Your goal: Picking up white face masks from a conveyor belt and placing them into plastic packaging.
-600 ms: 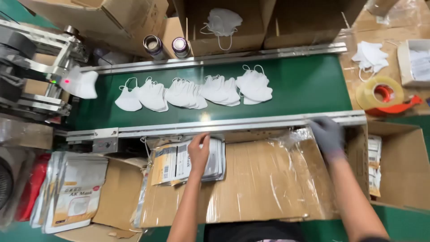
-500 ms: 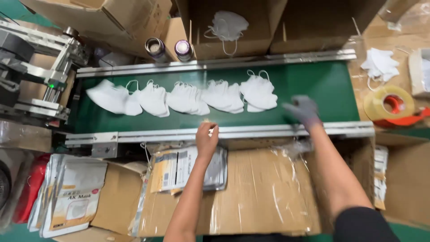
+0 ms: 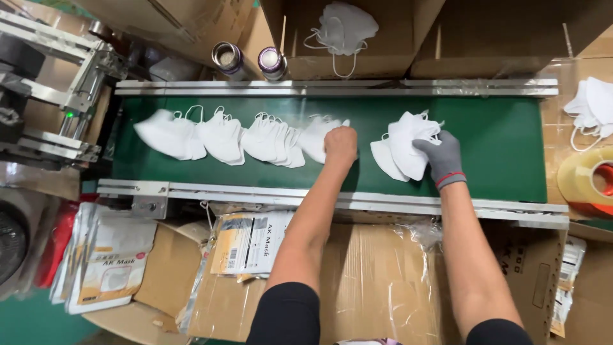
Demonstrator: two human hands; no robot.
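White folded face masks (image 3: 220,135) lie in a row on a green conveyor belt (image 3: 498,140). My bare left hand (image 3: 340,145) rests on the right end of that row, its fingers closed on a mask (image 3: 317,137). My right hand (image 3: 442,155) wears a grey glove with a red cuff line. It grips a small stack of white masks (image 3: 403,145) further right on the belt. Both forearms reach across the belt's near metal rail (image 3: 383,203).
Cardboard boxes stand behind the belt, one holding white masks (image 3: 341,27); two metal cans (image 3: 249,61) stand beside it. Printed mask pouches (image 3: 246,243) and plastic sheet cover cartons in front. A tape roll (image 3: 590,182) and loose masks (image 3: 594,108) lie right. Machine frame (image 3: 45,102) at left.
Both hands have moved from the near rail and pouches onto the belt. The left hand now lies on the row of masks; the right hand has taken hold of a stack.
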